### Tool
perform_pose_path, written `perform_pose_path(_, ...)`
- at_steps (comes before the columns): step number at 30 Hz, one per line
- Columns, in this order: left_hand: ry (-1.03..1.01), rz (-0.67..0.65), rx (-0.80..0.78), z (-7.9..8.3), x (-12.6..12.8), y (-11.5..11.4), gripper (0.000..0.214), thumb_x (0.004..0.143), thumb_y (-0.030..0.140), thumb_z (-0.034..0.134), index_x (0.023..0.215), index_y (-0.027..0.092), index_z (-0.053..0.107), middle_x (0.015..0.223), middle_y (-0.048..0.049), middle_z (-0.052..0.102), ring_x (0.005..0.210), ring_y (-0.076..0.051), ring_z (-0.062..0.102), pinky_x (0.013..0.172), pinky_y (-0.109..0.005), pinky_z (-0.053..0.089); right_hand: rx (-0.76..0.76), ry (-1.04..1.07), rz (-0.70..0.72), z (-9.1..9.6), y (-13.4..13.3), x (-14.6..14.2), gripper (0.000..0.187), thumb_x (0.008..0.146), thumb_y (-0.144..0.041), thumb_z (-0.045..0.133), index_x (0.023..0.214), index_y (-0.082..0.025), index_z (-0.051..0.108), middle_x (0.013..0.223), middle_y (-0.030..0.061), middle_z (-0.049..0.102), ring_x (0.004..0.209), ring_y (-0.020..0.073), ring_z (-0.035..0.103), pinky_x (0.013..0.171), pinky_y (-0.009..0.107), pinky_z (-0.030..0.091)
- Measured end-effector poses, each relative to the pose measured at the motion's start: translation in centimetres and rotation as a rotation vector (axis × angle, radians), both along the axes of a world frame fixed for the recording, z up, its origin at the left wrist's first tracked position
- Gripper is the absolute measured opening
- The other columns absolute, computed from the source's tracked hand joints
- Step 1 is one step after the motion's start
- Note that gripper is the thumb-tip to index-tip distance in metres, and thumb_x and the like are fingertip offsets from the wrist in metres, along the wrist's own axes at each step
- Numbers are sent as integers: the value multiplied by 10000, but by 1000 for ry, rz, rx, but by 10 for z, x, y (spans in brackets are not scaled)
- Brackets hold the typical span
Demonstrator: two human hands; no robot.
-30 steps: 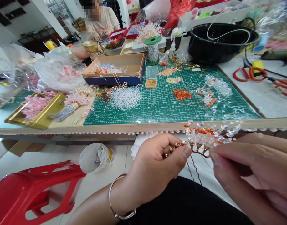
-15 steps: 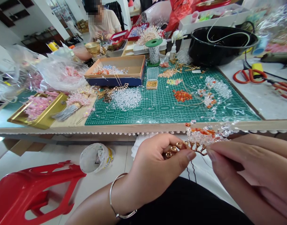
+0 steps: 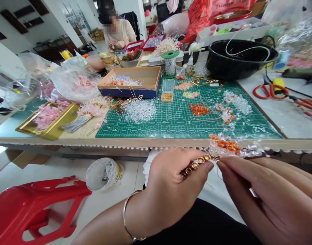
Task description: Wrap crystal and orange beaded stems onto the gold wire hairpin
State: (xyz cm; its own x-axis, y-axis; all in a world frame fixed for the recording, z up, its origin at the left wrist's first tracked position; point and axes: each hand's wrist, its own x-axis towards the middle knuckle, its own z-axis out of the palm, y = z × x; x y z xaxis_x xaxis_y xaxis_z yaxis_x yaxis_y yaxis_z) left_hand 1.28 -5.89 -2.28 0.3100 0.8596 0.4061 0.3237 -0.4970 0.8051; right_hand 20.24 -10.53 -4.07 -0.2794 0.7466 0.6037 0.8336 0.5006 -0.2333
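My left hand (image 3: pixel 176 183) is closed round a gold hair comb (image 3: pixel 195 165), whose row of round cups shows between thumb and forefinger. At the comb's right end stands a cluster of clear and orange beads (image 3: pixel 226 146). The fingertips of my right hand (image 3: pixel 258 180) pinch the base of that cluster, close to the left thumb. A thin wire (image 3: pixel 219 172) hangs below the pinch; exactly what lies between those fingertips is hidden. Both hands are in front of the table edge, above my lap.
The green cutting mat (image 3: pixel 135 131) bears clear beads (image 3: pixel 140 110), orange beads (image 3: pixel 199 109) and a small box of gold beads (image 3: pixel 167 97). Red-handled pliers (image 3: pixel 270 92) lie at right. A red stool (image 3: pixel 40 190) and a white bucket (image 3: pixel 104 173) stand below. Another person (image 3: pixel 120 32) sits opposite.
The comb has turned, so its cups face me more and the bead cluster leans further right. My right fingertips have shifted slightly left, closer to my left thumb. The camera view has tilted slightly.
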Motion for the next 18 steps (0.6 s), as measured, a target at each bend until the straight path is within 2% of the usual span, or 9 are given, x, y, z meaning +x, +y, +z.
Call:
perform_pose_path(3,-19,68,110,-1,0,0,25,898,205,745,910,184,754,845,-33,736,788,-146,693,737,-254,568,-136,90,-99,1,-2,-4,116,943,-337,587,1052,-300,596,723,4,709,536,205,649,473,358,471)
perform_pose_path(6,-28,69,157,-3,0,2,25,898,183,743,915,165,744,915,-51,721,858,-134,694,803,-230,571,-244,235,-165,-2,-8,-1,132,926,-411,573,1006,-320,625,616,-12,618,403,163,525,309,282,374)
perform_pose_path(9,-36,19,170,-6,-1,2,27,936,174,696,956,161,707,930,-42,757,875,-130,711,835,-221,567,-233,275,-117,-4,-10,0,201,905,-359,576,1090,-310,640,722,23,698,500,172,619,318,235,416)
perform_pose_path(13,40,-5,147,-10,0,-4,88,970,255,672,1010,179,689,894,-23,785,794,-143,730,759,-237,567,-115,215,-114,-2,-5,-8,84,896,-289,585,972,-324,593,753,3,733,619,197,692,297,229,354)
perform_pose_path(15,68,-3,130,-10,1,-6,99,980,276,654,1011,189,691,882,-25,789,783,-158,738,740,-253,565,-82,206,-127,-2,-3,-13,54,905,-299,589,953,-320,579,726,-8,723,602,207,688,329,266,374)
perform_pose_path(18,73,8,113,-9,2,-6,99,974,262,651,1008,184,703,906,-41,799,823,-177,750,770,-271,564,-169,243,-111,-7,-8,-8,119,921,-334,598,1034,-301,613,749,21,727,613,232,689,385,316,406)
